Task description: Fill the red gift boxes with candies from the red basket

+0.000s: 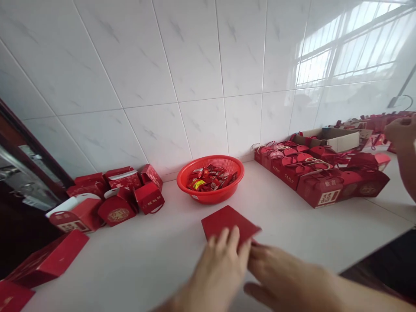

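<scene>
A red paper gift box (pixel 226 220) is between my hands above the counter, its plain red side facing up and a corner pointing right. My left hand (pixel 219 266) grips its near side, with slightly blurred fingers laid over the red surface. At the box's right near edge, the curled fingers of my right hand (pixel 276 271) pinch the card. Part of the box is hidden under both hands. Just beyond it stands a red plastic basket (pixel 211 198) holding small red-wrapped sweets (pixel 212 177) and a yellow packet (pixel 198 184).
Several open red boxes (pixel 118 212) stand at the left, and others (pixel 48 260) lie nearer. Rows of closed gift boxes (pixel 320 190) and a cardboard carton (pixel 344 139) fill the right. Another person's arm (pixel 404 147) shows at the right edge. White tiles (pixel 201 65) back the counter.
</scene>
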`<state>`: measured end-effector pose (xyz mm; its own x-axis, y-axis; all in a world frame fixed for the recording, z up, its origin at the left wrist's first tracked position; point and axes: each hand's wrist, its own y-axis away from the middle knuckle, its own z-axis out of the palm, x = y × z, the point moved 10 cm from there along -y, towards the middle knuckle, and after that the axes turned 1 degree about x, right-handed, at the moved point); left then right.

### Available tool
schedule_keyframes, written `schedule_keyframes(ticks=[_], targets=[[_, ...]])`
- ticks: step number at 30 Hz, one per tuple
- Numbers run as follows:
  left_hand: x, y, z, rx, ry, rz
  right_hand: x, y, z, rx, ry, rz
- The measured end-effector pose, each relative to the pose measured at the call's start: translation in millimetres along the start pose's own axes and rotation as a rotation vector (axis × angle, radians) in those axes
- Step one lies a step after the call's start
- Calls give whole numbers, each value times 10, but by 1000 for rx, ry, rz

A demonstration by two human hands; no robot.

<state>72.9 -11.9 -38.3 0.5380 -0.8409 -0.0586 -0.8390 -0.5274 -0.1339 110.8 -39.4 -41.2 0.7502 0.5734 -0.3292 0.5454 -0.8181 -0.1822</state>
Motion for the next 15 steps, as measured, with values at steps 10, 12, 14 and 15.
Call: schedule_keyframes(ticks=[10,12,14,15], targets=[[25,-26,72,-54,-56,-21,115,202,192,123,-100,66],[-123,-100,-151,-47,42,-48,79,157,3,167,-99,38],[-234,-133,-311,-9,137,-48,60,131,-126,228,-83,18],[-284,-136,-371,17,179,-47,55,122,-167,260,-80,10]])
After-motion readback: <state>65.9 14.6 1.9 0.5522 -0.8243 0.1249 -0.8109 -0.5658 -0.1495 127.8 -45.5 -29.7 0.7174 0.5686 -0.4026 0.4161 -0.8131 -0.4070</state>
